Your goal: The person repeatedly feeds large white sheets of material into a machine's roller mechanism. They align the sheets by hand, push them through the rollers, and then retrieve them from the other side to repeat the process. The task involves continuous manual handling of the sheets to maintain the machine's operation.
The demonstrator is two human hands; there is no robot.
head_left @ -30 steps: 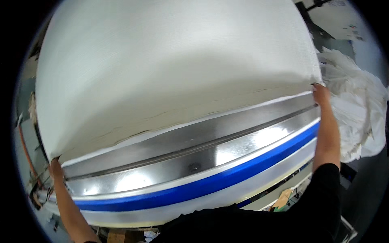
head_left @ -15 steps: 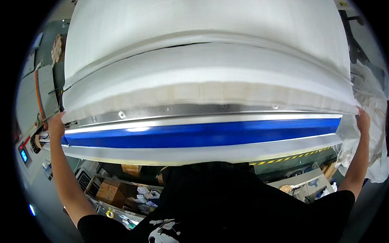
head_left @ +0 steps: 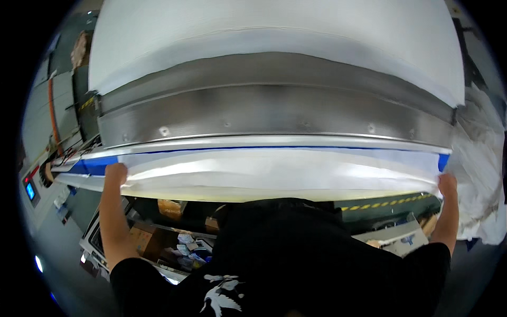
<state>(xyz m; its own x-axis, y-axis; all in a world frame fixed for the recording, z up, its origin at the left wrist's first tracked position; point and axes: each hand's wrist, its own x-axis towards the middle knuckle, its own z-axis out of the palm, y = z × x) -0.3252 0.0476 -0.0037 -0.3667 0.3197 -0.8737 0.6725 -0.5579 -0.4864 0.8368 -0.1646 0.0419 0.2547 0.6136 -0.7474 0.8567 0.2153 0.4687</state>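
A wide white sheet (head_left: 285, 168) stretches between my two hands and lies over most of a blue strip (head_left: 94, 166). At its left end my left hand (head_left: 116, 173) is closed on the sheet's edge. My right hand (head_left: 448, 183) grips the opposite end, near the right tip of the blue strip. Beyond the sheet runs a bare grey metal plate (head_left: 280, 108) with several small round marks. Farther off lies a larger white cloth (head_left: 274, 24), its near edge apart from the piece I hold.
Bunched translucent sheeting (head_left: 478, 174) hangs at the right. On the left are an orange hose (head_left: 54, 113) and a small lit screen (head_left: 31, 190). Below stand a cardboard box (head_left: 145, 238) and a bin of odds and ends (head_left: 190, 248). Yellow-black floor tape (head_left: 391, 202) shows at lower right.
Both hands have come toward me and inward, bringing the held sheet off the metal plate and over the blue strip. More metal is exposed, and the far cloth's edge now shows separately.
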